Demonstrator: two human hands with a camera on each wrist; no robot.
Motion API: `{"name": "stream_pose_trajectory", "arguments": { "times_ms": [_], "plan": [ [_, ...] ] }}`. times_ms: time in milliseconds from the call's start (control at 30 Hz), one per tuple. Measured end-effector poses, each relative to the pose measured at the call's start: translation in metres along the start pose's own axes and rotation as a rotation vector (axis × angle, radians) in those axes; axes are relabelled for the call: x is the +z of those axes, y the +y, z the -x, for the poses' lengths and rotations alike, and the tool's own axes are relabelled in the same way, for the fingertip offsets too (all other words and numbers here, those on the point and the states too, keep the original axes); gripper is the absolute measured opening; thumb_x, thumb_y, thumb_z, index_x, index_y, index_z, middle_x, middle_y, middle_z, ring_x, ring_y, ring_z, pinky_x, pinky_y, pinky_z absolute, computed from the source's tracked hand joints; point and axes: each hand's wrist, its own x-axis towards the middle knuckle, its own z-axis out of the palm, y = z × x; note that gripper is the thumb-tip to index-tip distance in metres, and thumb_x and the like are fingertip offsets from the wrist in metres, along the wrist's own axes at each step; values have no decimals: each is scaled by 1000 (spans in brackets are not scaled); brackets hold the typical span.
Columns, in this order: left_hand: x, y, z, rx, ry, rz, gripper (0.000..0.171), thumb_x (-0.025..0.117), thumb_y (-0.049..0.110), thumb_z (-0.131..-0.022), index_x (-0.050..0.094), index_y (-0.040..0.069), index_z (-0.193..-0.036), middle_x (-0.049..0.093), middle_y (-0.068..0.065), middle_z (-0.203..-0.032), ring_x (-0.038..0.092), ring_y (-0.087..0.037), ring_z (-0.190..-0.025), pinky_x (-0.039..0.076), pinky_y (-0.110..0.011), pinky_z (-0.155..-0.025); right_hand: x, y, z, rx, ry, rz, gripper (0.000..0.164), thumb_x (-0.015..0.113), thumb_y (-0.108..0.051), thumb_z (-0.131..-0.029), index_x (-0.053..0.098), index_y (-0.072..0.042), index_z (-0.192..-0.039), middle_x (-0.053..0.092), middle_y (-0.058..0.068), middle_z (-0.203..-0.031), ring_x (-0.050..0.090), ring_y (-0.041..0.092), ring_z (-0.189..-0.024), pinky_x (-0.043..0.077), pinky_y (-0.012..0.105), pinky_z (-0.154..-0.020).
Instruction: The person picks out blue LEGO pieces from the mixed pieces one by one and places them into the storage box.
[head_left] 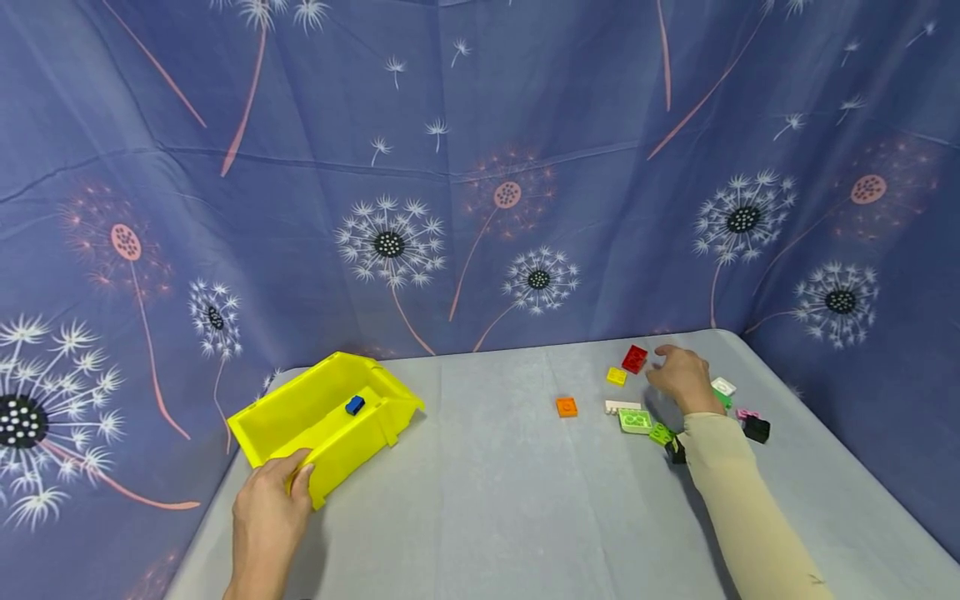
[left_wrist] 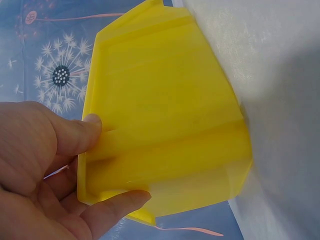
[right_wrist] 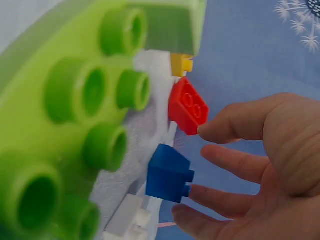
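Observation:
My left hand (head_left: pixel 270 504) grips the near rim of a yellow bin (head_left: pixel 356 454), thumb on one side of the wall and fingers on the other. A small blue brick (head_left: pixel 355 405) lies inside the bin. Over the right part of the table, my right hand (head_left: pixel 682 382) reaches among toy bricks with loosely bent, spread fingers and nothing between them. In the right wrist view its fingertips are right by a blue brick (right_wrist: pixel 165 172) and a red brick (right_wrist: pixel 187 107). That blue brick is hidden behind the hand in the head view.
An orange brick (head_left: pixel 566 407) lies nearer the middle. Around the right hand are yellow (head_left: pixel 617 376), light green (head_left: pixel 635 422), white (head_left: pixel 723 387), pink (head_left: pixel 744 413) and black (head_left: pixel 757 429) bricks. A patterned blue curtain (head_left: pixel 480 233) hangs behind the grey-covered table (head_left: pixel 480 500).

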Motion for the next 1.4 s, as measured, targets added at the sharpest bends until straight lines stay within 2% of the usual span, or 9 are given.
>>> {"name": "stream_pose_trajectory", "arguments": {
  "times_ms": [133, 333, 500, 700, 1067, 1200, 1400],
  "plan": [
    [0, 0, 0, 0, -4, 0, 25, 76, 3, -91, 77, 0, -116, 75, -23, -106, 67, -47, -102, 52, -63, -88, 2, 3, -1, 53, -49, -3, 57, 61, -16, -91, 53, 9, -141, 57, 35, -135, 50, 53, -117, 43, 65, -104],
    [0, -1, 1, -11, -25, -7, 26, 75, 4, -92, 76, 0, -118, 75, -23, -108, 67, -47, -104, 52, -63, -89, 3, 7, -2, 83, -85, -17, 54, 61, -16, -92, 54, 9, -140, 56, 35, -136, 55, 44, -107, 53, 57, -91],
    [-1, 0, 1, -26, -37, -6, 26, 75, 5, -93, 76, 0, -118, 75, -23, -110, 66, -47, -106, 51, -63, -91, 4, 7, -1, 131, -112, -16, 52, 63, -15, -92, 55, 7, -138, 55, 33, -137, 54, 41, -105, 54, 53, -87],
    [-1, 2, 1, -15, -20, -2, 26, 75, 5, -92, 76, 0, -118, 75, -23, -108, 67, -46, -104, 52, -63, -89, 4, 9, -2, 150, -98, -6, 49, 64, -13, -90, 58, 8, -135, 58, 32, -131, 54, 40, -103, 55, 50, -84],
    [-2, 1, 1, -13, -21, 9, 25, 75, 4, -92, 77, 0, -117, 75, -22, -108, 67, -46, -105, 52, -63, -89, 5, 17, -1, 91, -55, -19, 39, 66, -11, -87, 65, 10, -120, 65, 30, -118, 59, 41, -101, 53, 50, -80],
    [-2, 1, 2, -15, -28, 8, 25, 75, 4, -92, 77, 0, -117, 75, -22, -108, 67, -46, -104, 52, -63, -88, 6, 19, 0, 106, -44, -39, 37, 65, -9, -87, 66, 9, -119, 65, 30, -118, 59, 41, -101, 53, 48, -77],
    [-2, 2, 1, -12, -25, 2, 25, 75, 4, -92, 76, 0, -117, 75, -22, -107, 67, -46, -103, 52, -63, -88, 6, 18, 3, 133, -39, -64, 33, 65, -8, -88, 68, 6, -117, 65, 28, -118, 59, 36, -95, 51, 39, -69]
  ]
}}
